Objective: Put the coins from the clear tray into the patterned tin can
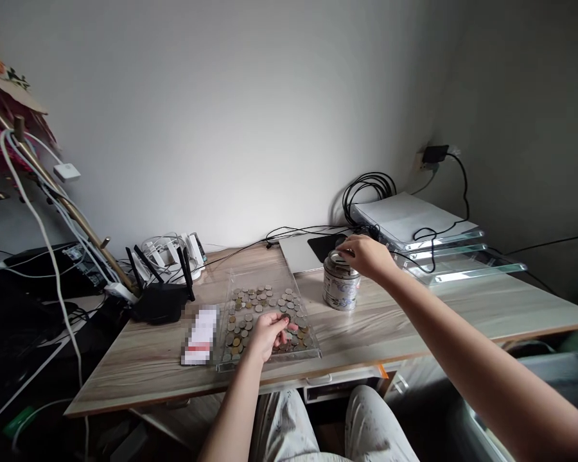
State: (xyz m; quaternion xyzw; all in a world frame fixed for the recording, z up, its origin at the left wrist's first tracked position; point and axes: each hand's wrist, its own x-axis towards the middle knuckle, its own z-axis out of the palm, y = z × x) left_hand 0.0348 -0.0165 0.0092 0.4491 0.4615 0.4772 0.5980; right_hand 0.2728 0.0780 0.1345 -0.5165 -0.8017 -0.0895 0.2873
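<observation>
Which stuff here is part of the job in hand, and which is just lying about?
In the job:
- coins, spread in the tray
- tray
- tin, right hand at its top
- left hand, over the tray

Apparently just lying about:
- router
- slip
- cable coil
- paper
- plug

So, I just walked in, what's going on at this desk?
A person's left hand is over a shallow, clear plastic tray of silver- and gold-coloured coins, its fingers curled, apparently around a coin. The right hand is at the top of a round, flower-patterned metal tin, right of the tray; whether it holds anything is unclear.
</observation>
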